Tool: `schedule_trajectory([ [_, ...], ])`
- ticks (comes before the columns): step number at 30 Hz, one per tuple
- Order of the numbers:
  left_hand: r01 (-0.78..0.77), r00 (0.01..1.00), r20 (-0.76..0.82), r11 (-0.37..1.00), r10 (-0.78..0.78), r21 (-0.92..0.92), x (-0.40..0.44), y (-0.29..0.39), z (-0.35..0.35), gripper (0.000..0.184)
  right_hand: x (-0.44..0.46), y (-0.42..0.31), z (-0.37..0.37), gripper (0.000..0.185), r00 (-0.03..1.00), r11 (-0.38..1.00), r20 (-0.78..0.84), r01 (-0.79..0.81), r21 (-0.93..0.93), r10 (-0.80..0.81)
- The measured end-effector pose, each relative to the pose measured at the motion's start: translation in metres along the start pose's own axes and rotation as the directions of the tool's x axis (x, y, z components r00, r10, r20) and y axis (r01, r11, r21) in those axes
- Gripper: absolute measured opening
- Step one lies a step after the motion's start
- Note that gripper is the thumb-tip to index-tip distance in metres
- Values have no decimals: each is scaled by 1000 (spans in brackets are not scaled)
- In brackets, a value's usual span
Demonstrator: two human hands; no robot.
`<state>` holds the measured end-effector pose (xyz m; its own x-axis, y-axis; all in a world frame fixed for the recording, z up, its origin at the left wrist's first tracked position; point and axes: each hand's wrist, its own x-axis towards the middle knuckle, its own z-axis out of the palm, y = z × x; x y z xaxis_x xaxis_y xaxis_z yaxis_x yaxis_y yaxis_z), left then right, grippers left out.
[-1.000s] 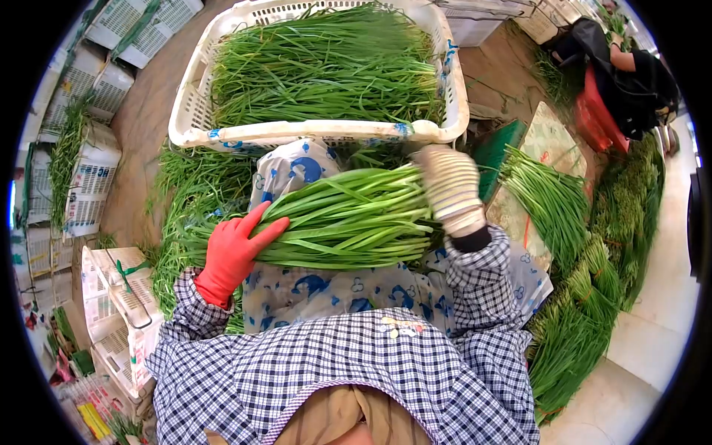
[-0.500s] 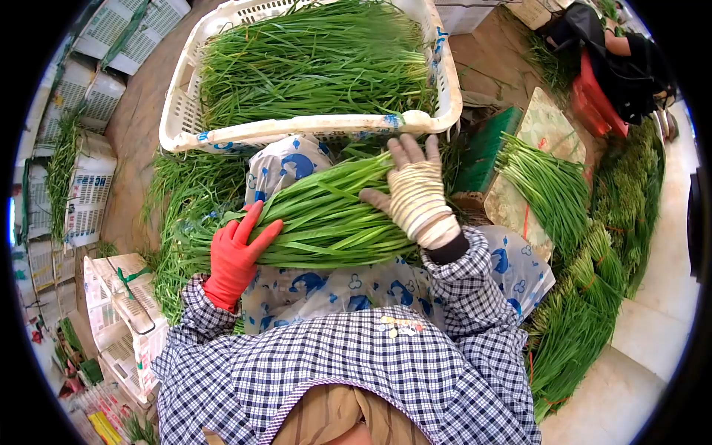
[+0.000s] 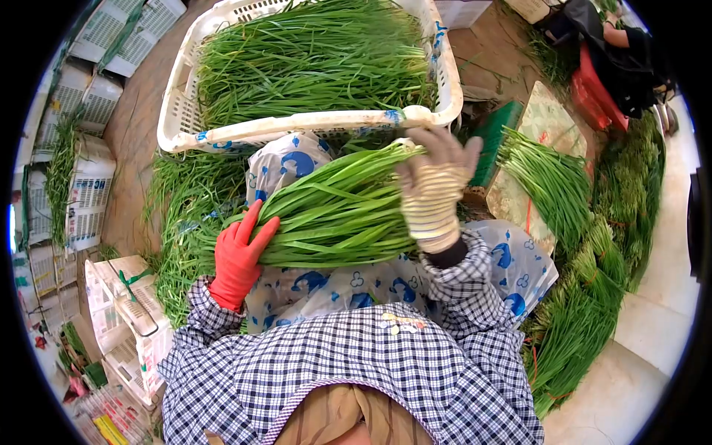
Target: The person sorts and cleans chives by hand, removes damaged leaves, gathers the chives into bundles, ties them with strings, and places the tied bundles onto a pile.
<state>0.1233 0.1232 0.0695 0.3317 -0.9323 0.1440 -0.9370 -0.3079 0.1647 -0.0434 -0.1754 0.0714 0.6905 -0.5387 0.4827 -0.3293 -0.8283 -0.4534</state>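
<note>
A loose bunch of garlic chives point(image 3: 334, 211) lies across my lap, its pale stalk ends to the right. My left hand point(image 3: 241, 256), in a red rubber glove, grips the leafy end, thumb and forefinger over the leaves. Beside the stalk ends is my right hand point(image 3: 434, 193), in a striped glove with grey fingers. Its fingers are spread and somewhat blurred, with nothing seen in them. Under the bunch lies a clear plastic sheet point(image 3: 326, 285) with blue prints.
Ahead stands a white plastic crate point(image 3: 170, 111) full of chives. To the right, a chive bundle point(image 3: 549, 182) lies on a board point(image 3: 545, 111) near a green block point(image 3: 498, 141). Tied bundles point(image 3: 578, 326) line the right side. White crates point(image 3: 122, 319) stand left; another person's arm point(image 3: 615, 35) shows at upper right.
My right hand has moved slightly right and down, turning at the stalk ends, which now show more. My left hand has barely shifted on the leaves.
</note>
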Motion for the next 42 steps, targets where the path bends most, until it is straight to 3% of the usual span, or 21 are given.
schedule_trajectory([
  [3,-5,999,-51,999,3,-43,-6,-8,9,64,9,28,-37,40,946,872,-7,-297,388,325],
  [4,-5,999,-52,999,2,-46,-8,-9,12,64,4,41,-57,42,813,520,200,-518,680,547],
  [9,-45,991,-130,993,30,-108,-9,-17,23,61,-2,91,-149,35,815,357,125,-378,854,565],
  [10,-48,991,-132,993,34,-110,-9,-18,23,61,-5,97,-152,35,815,360,121,-377,853,567],
  [11,-52,990,-134,992,37,-112,-8,-18,24,60,-3,96,-154,34,833,751,419,-526,400,360],
  [12,-57,990,-137,992,41,-114,-7,-17,24,59,-1,96,-156,33,634,948,715,-289,-134,294],
  [14,-65,989,-141,992,49,-107,-6,-17,24,59,-1,82,-130,57,820,997,571,-73,33,41],
  [16,-71,988,-143,993,58,-92,-5,-16,23,58,18,45,-102,69,796,872,561,-423,249,226],
  [19,-100,986,-139,993,92,-54,-6,-18,24,56,26,16,-26,85,812,920,573,-300,252,108],
  [24,-50,989,-147,991,32,-122,-11,-21,26,51,15,88,16,12,934,821,165,-358,446,318],
  [25,-44,989,-148,991,25,-125,-13,-21,26,51,21,97,-3,11,831,586,283,-542,602,479],
  [26,-44,988,-151,991,25,-124,-13,-22,27,51,32,100,-37,10,587,541,540,-799,263,604],
  [28,-52,988,-151,990,32,-130,-11,-22,29,51,25,118,-59,17,450,394,776,-875,282,442],
  [30,-64,984,-170,991,43,-119,-7,-22,30,52,30,96,-59,58,718,628,684,-593,504,129],
  [31,-79,984,-171,990,57,-120,-6,-24,31,52,47,54,-75,70,605,518,781,-723,457,156],
  [33,-96,983,-166,986,73,-135,-7,-29,37,54,41,50,-22,73,801,654,550,-287,700,-237],
  [34,-103,982,-168,986,81,-128,-6,-30,37,54,44,27,-22,57,656,536,733,-559,633,-181],
  [37,47,995,-64,918,-78,-393,-2,-28,26,64,33,49,22,22,806,426,585,-562,709,90],
  [39,154,985,13,835,-174,-529,3,-21,11,68,33,76,-1,17,765,-24,582,-600,800,275],
  [40,256,962,99,718,-254,-647,4,-19,7,72,34,84,-3,19,739,61,357,-473,879,572],
  [42,336,936,191,593,-295,-732,1,-30,9,75,25,126,-33,18,786,-55,392,-418,907,477],
])
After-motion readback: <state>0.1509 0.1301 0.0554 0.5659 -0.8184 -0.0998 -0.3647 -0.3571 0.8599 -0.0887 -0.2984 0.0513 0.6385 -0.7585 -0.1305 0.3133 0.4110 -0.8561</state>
